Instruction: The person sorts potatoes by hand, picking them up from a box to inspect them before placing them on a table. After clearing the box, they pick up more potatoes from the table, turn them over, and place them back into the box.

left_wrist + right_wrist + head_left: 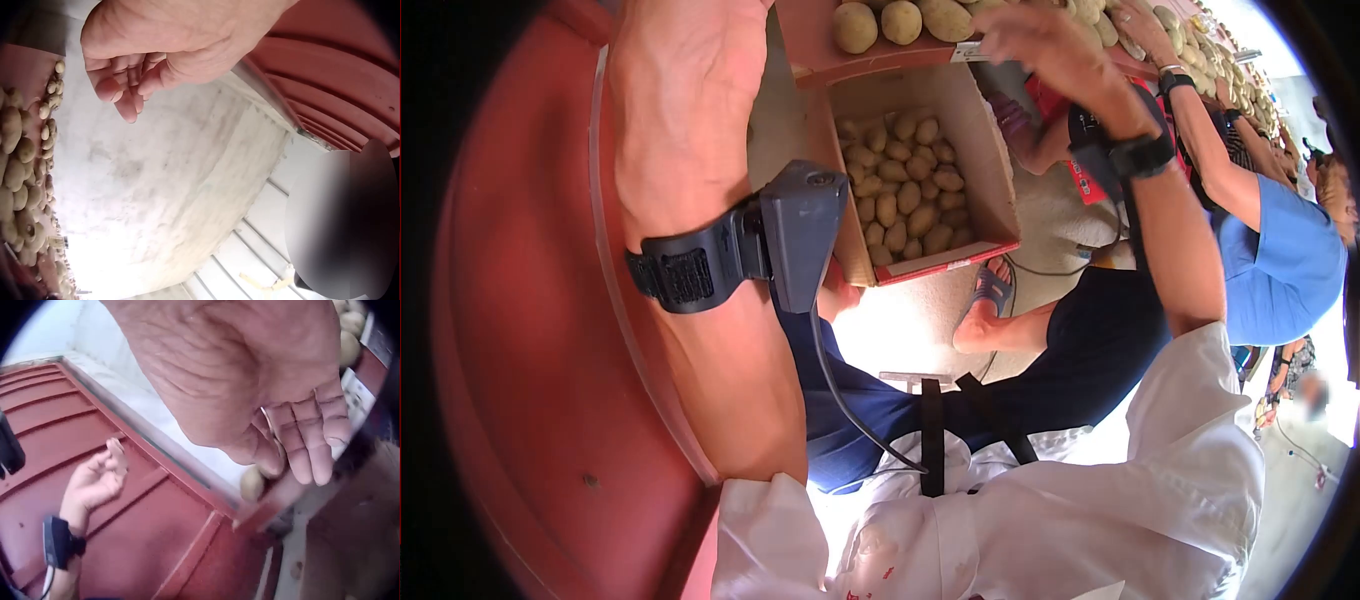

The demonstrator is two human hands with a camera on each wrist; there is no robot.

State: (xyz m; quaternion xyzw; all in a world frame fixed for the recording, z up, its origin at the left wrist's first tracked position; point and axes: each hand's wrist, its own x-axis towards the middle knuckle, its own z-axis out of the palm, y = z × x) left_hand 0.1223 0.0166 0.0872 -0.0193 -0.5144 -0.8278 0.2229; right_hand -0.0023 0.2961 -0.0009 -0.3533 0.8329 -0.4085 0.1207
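So, here we are at the potatoes (948, 20), lined up along the near edge of the red table (880, 68), with more of them heaped up farther down its length. And look at the right hand (1065, 60), a blur in the head view, right out over that edge, close to the pile! The right wrist view gives us the details: fingers loose and a little bent, slightly apart, palm in sight, nothing in its grasp, and a pair of potatoes showing just past the fingertips. Whether it touches one, I cannot tell.

Over to the left hand (156, 44), and it's empty too: fingers softly curled, thumb close to them, up in front of a pale wall (169, 162), well apart from the potatoes at the side of that view. The head view catches mostly its forearm, with a black wrist camera (802, 225) strapped on, alongside a big red panel (520, 300).

Down below the table edge, there's an open cardboard box (985, 140), loaded with a broad layer of potatoes! A sandalled foot (992, 288) sits just beside it. And over on the right, a person in a blue shirt (1275, 260) has an arm stretched to the potatoes, black band at the wrist.
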